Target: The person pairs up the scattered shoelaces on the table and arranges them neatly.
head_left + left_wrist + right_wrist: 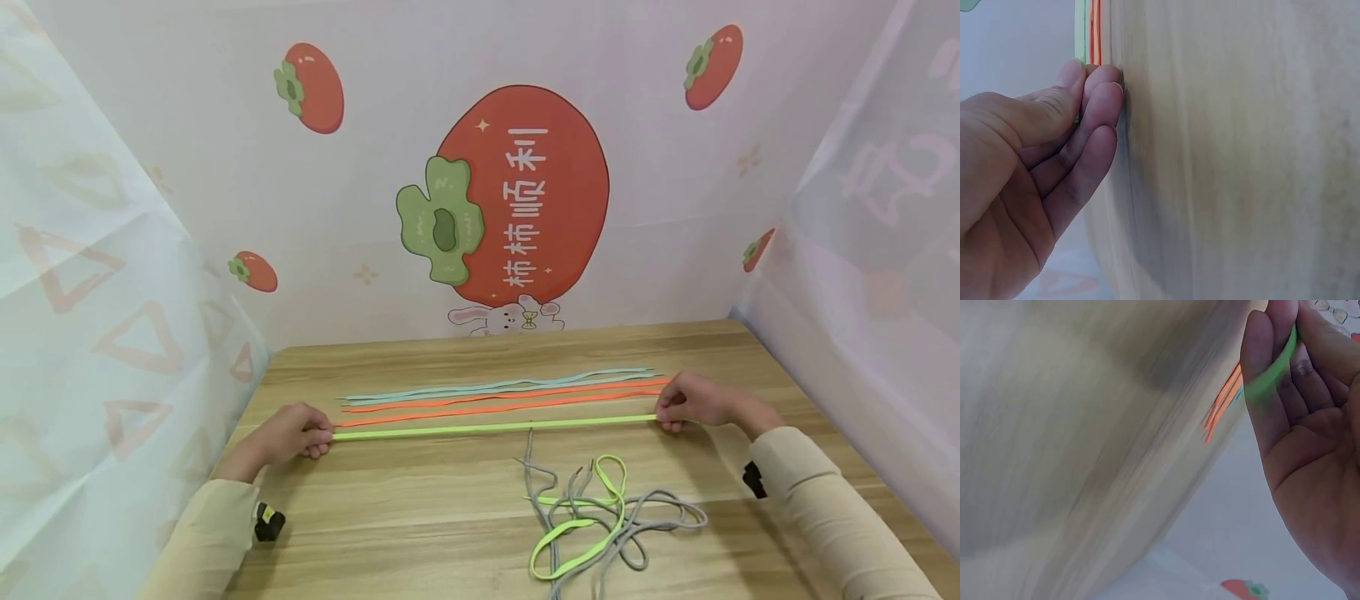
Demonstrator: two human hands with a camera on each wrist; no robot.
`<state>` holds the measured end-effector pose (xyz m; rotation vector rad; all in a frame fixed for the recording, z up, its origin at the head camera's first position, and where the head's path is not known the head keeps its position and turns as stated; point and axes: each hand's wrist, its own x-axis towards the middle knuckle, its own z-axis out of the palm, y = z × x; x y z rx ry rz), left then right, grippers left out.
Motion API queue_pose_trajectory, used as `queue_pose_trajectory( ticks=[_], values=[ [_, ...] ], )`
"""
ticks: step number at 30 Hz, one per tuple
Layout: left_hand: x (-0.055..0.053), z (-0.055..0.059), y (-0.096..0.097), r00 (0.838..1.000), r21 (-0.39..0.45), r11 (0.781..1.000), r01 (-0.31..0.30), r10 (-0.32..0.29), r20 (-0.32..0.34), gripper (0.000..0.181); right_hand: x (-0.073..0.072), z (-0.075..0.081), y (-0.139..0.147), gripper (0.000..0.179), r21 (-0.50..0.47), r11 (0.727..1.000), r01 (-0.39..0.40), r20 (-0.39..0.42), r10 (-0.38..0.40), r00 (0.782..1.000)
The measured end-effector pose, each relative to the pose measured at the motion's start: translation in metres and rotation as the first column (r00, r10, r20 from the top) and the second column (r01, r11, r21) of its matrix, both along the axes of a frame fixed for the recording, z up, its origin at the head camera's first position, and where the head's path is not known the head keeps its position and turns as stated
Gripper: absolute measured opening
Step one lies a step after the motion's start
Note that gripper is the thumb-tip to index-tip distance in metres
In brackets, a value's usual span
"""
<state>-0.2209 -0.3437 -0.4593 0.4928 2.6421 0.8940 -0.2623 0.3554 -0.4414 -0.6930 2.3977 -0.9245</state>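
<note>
A yellow-green shoelace (487,428) is stretched straight between my two hands, just in front of the orange laces. My left hand (296,432) pinches its left end between thumb and fingers; the left wrist view shows the thumb (1060,100) pressed on the fingertips. At the other end, my right hand (688,402) pinches the lace, and a short green tail (1272,374) curves across the palm in the right wrist view. Behind it, two orange shoelaces (495,403) lie side by side, and beyond them are light blue shoelaces (480,389), also laid out lengthwise.
A loose tangle of grey shoelaces (663,527) and another yellow-green shoelace (542,568) lies on the wooden table (375,525) nearer to me. A white sheet with printed persimmons (525,192) hangs behind the table, with sheets on both sides.
</note>
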Motion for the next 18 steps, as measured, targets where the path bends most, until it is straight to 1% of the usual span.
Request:
queue_pose_trajectory(
  ticks=[7, 11, 14, 18],
  values=[
    [-0.002, 0.001, -0.005, 1.0, -0.025, 0.999, -0.026, 0.026, -0.007, 0.014, -0.005, -0.006, 0.02, 0.012, -0.004, 0.999, 0.034, -0.037, -0.034, 0.999],
    [-0.003, 0.002, -0.007, 0.999, -0.024, 0.999, -0.037, 0.037, -0.002, 0.013, -0.007, -0.009, 0.031, 0.012, 0.004, 0.998, 0.062, -0.04, -0.062, 0.997],
    [-0.004, 0.001, -0.007, 0.999, -0.029, 0.998, -0.047, 0.047, -0.002, 0.013, -0.008, -0.009, 0.035, 0.012, 0.025, 0.995, 0.096, -0.05, -0.094, 0.994],
    [-0.007, 0.0, -0.005, 0.998, -0.056, 0.997, -0.054, 0.053, -0.022, 0.015, -0.011, -0.009, 0.034, 0.013, 0.059, 0.989, 0.132, -0.095, -0.127, 0.987]
  ],
)
